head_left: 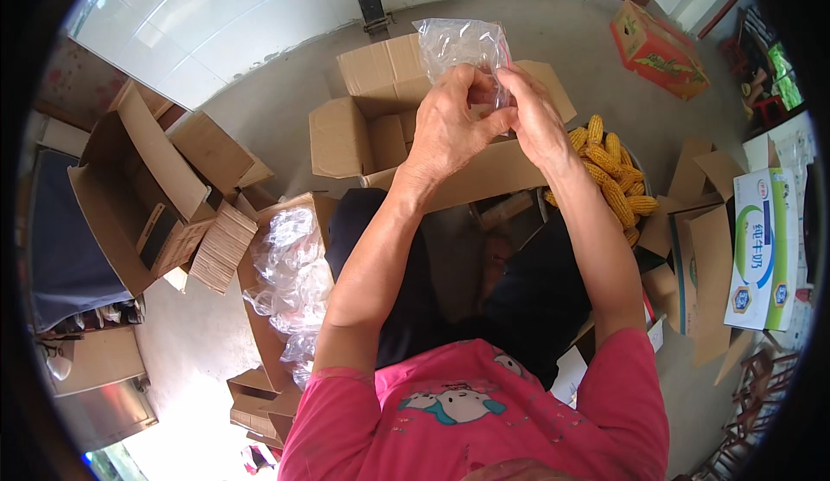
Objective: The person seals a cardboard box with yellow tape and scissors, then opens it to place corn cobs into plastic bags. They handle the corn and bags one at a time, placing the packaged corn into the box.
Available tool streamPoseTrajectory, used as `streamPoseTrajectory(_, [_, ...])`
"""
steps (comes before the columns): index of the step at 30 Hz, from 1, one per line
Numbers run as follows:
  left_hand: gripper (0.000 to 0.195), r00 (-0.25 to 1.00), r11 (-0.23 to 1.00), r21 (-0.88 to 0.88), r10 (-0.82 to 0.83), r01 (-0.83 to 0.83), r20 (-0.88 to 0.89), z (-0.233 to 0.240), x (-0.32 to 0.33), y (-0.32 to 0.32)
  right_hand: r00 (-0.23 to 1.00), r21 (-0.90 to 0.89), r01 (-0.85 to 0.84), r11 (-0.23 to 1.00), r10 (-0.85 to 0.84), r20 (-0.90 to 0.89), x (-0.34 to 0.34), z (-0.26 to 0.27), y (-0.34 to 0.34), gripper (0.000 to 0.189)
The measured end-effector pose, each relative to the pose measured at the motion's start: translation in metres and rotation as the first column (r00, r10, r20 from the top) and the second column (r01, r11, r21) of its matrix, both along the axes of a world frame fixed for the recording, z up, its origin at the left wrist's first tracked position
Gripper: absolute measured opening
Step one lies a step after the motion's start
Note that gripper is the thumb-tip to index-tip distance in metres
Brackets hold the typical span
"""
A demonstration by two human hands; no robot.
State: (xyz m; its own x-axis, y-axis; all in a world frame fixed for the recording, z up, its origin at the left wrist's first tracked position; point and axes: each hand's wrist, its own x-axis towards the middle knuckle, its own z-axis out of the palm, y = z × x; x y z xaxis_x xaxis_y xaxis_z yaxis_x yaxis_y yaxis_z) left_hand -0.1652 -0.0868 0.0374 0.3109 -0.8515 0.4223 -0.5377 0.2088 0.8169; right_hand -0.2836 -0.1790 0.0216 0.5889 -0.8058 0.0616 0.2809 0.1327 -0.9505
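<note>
My left hand (pixel 447 121) and my right hand (pixel 535 115) are raised together over an open cardboard box (pixel 382 137). Between them they pinch a transparent plastic zip bag (pixel 454 43), which has a red line along its right edge. Its upper part stands up beyond my fingers, while the lower part is mostly hidden by them. Something pale or reddish shows behind the fingers, too covered to name. Left of my legs, a long carton (pixel 259 335) holds crumpled transparent plastic bags (pixel 295 273).
Yellow corn cobs (pixel 606 170) fill a round container at the right. Open cardboard boxes (pixel 149 196) stand at the left, with more cartons (pixel 707 254) at the right beside a white-green milk carton (pixel 758 247). An orange-red box (pixel 661 53) lies on the floor farther off.
</note>
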Motion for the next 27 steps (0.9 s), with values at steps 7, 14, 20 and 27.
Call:
streamPoseTrajectory(7, [0.015,0.969,0.995,0.094,-0.002,0.026,-0.246,-0.012,0.016,0.003,0.997,-0.051,0.028,0.998,-0.032,-0.073,0.007,0.006,0.005,0.034])
streamPoseTrajectory(14, [0.022,0.808,0.997,0.031,-0.040,0.072,-0.588,-0.012,0.031,0.004,0.866,-0.572,0.174,0.801,-0.401,-0.298,0.002,-0.007,-0.018,0.017])
streamPoseTrajectory(20, [0.032,0.908,0.992,0.120,0.077,-0.029,-0.412,-0.035,0.031,-0.001,0.863,-0.832,-0.034,0.553,-0.403,-0.303,0.024,-0.026,0.010,0.020])
streamPoseTrajectory(27, [0.013,0.903,0.987,0.102,0.156,-0.125,-0.399,-0.034,0.054,-0.006,0.805,-0.592,-0.249,0.767,-0.177,-0.567,-0.005,-0.014,-0.030,0.023])
